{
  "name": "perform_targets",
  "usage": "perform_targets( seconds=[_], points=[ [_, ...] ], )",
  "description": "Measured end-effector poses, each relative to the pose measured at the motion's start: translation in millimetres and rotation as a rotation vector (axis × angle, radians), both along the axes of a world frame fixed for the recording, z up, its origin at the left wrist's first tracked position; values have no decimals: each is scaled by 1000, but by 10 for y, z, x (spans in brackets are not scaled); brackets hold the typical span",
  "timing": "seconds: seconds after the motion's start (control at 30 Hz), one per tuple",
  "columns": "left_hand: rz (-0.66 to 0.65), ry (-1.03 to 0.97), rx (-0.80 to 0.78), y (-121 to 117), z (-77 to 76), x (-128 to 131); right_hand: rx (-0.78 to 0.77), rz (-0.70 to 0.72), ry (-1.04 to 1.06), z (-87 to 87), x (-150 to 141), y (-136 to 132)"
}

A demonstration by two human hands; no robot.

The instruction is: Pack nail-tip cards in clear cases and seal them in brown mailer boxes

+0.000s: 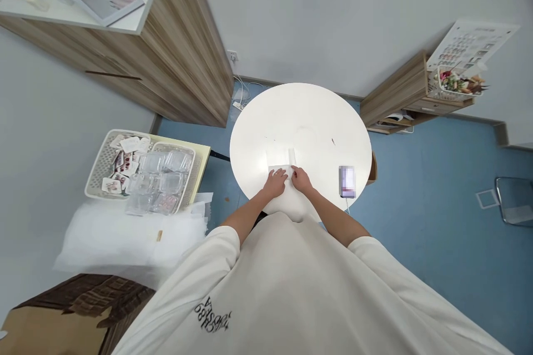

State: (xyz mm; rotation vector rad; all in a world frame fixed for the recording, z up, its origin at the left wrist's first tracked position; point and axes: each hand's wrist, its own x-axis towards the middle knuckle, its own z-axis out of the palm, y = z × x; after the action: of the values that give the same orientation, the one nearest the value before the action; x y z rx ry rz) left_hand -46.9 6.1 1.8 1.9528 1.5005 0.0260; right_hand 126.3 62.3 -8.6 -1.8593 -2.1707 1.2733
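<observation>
My left hand (275, 183) lies with its fingers stretched out on a thin white sheet (272, 168) near the front edge of the round white table. Just to its right, my right hand (301, 179) has its fingers drawn together at the near end of a narrow white strip (292, 155). The strip points away from me and appears to touch the sheet. White on white makes the edges of both pieces hard to follow. What lies under my fingers is hidden.
A phone with a cable (347, 182) lies on the right of the round table (300, 102). At left, white baskets (95, 177) hold printed cards and clear plastic boxes (170, 163). Translucent white wrapping sheets (125, 238) and an open cardboard box (54, 330) stand nearer.
</observation>
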Motion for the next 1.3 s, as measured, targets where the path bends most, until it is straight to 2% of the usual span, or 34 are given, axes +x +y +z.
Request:
perform_targets(
  seconds=[0.1, 0.2, 0.27, 0.37, 0.53, 0.73, 0.9, 1.1, 1.3],
  points=[
    [285, -12, -6, -98, -31, -54, -4, 90, -74, 38, -33, -1],
    [630, -67, -138, -129, -85, -91, 6, 142, -120, 46, -62, -10],
    [809, -141, -235, -103, -117, -108, 0, 160, -131, 52, -70, -19],
    [986, -227, -313, -17, -147, -119, -20, 177, -134, 70, -72, -19],
    [1141, -293, -438, 140, -204, -127, -41, 199, -164, 72, -77, 17],
    [1157, -307, -592, 247, -341, -217, -58, 210, -169, 52, -75, 38],
    [1034, -339, -457, 229, -363, -231, -51, 204, -139, 43, -55, 42],
    [862, -437, -378, 329, -256, 17, -81, 177, -65, 5, 7, 82],
    [785, -339, -343, 448, -208, 288, -109, 122, 15, -73, 71, 112]
  ],
)
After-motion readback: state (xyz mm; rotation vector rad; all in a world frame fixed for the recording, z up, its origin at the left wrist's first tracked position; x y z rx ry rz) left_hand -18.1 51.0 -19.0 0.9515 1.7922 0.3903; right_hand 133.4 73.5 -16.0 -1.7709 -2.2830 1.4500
